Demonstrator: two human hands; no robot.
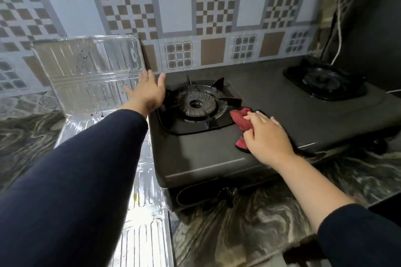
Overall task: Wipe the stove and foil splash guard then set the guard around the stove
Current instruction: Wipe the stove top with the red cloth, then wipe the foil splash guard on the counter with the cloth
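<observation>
A dark two-burner gas stove (pixel 256 102) sits on a marbled counter. Its left burner (pixel 198 105) lies in front of me and the right burner (pixel 323 81) is at the back right. The foil splash guard (pixel 91 71) stands left of the stove, its rear panel leaning on the wall and speckled with dark spots, while a long panel runs toward me along the stove's left side. My left hand (pixel 147 91) is stretched out with fingers spread at the guard's right edge, above the stove's back left corner. My right hand (pixel 265 134) holds a red cloth (pixel 240 118) against the stove top, right of the left burner.
A patterned tile wall (pixel 195 17) rises behind the stove. A white cord (pixel 338 34) hangs at the back right beside a dark surface. The marbled counter (pixel 249 223) spreads in front of the stove and to the far left.
</observation>
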